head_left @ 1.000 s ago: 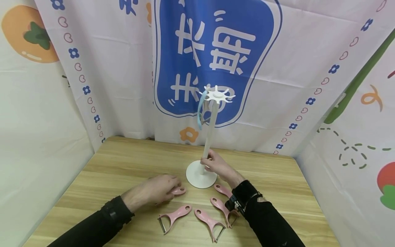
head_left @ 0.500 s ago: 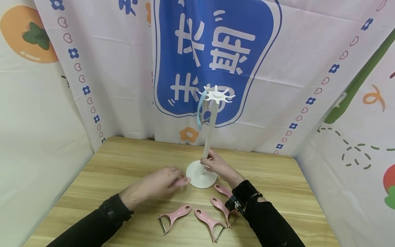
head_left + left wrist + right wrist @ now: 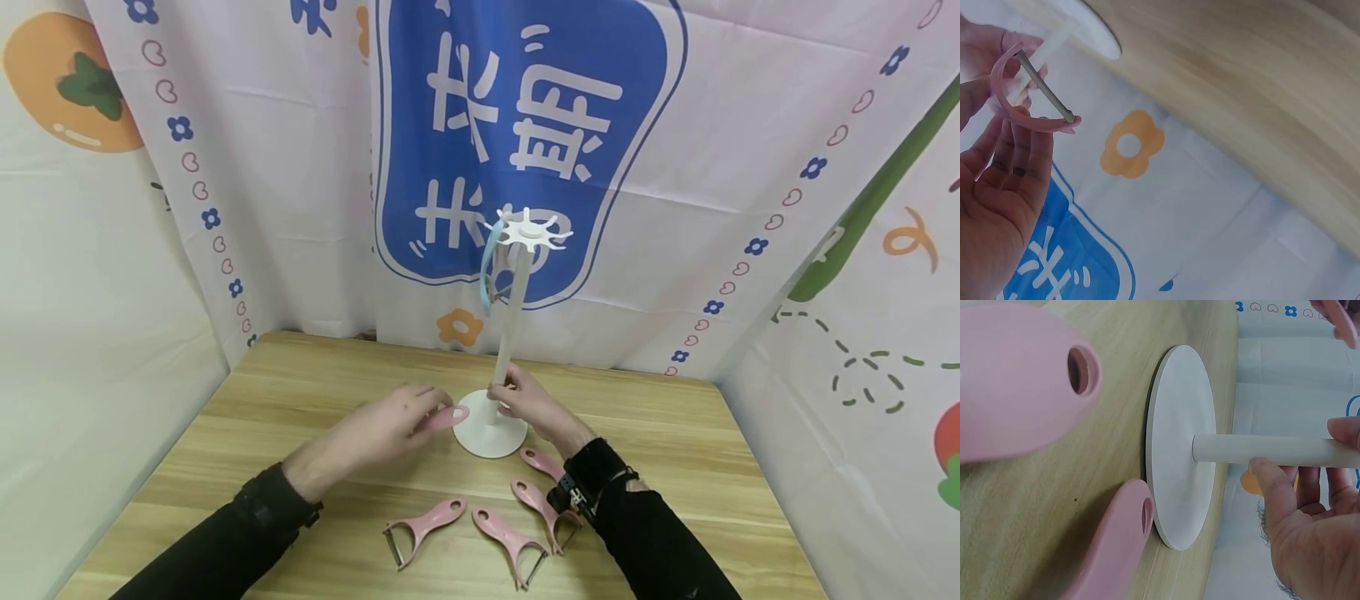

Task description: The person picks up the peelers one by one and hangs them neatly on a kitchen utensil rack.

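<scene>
My left hand (image 3: 390,429) pinches a pink peeler (image 3: 450,417), raised off the table with its handle's holed end toward the stand. In the left wrist view the peeler's curved head (image 3: 1002,94) and metal blade (image 3: 1047,87) stick out past the fingers. My right hand (image 3: 538,406) grips the white post (image 3: 1229,449) of the stand low down, above its round base (image 3: 1175,450). At the stand's top is a white ring of hooks (image 3: 530,232). A light-blue peeler (image 3: 488,267) hangs from one hook on the left.
Several pink peelers lie on the wooden table (image 3: 300,392): one at front left (image 3: 427,527), one at front middle (image 3: 508,537), and others near the right forearm, including a peeler (image 3: 536,500) partly under the wrist. A printed curtain (image 3: 315,208) stands behind the table.
My left hand has lifted the pink peeler from the table, up and slightly right toward the stand's base. The right hand keeps its hold on the post.
</scene>
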A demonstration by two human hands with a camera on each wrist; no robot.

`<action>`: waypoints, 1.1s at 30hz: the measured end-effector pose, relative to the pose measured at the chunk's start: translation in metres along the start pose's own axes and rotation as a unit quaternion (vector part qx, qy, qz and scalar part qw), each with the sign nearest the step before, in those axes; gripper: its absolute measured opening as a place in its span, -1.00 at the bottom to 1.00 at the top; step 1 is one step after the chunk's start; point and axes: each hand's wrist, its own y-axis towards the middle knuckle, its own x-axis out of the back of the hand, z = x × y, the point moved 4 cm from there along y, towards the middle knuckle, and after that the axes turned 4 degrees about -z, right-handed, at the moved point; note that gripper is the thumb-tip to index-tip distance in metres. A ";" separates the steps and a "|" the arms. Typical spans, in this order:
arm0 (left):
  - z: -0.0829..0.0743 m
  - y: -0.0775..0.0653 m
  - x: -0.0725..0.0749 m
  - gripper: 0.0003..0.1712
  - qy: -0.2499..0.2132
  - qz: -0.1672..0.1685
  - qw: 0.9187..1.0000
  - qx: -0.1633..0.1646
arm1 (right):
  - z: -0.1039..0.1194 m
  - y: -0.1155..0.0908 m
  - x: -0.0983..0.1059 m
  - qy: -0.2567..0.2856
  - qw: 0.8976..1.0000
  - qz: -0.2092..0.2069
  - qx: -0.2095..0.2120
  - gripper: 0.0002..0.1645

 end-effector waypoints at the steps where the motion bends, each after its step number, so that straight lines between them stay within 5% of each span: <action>1: 0.001 0.001 0.002 -0.55 0.005 0.001 1.000 0.003 | 0.000 0.000 0.000 0.001 1.000 0.000 -0.001 -0.64; 15: -0.001 0.012 0.032 -0.48 0.024 -0.049 0.998 0.022 | -0.002 0.002 0.000 0.006 1.000 0.000 0.003 -0.66; 22: -0.004 0.017 0.044 -0.53 -0.002 -0.090 0.995 0.035 | -0.002 0.003 0.000 0.009 1.000 -0.001 0.004 -0.67; 33: -0.015 0.026 0.059 -0.45 -0.014 -0.161 0.987 0.017 | -0.001 0.002 0.000 0.001 1.000 0.000 -0.003 -0.67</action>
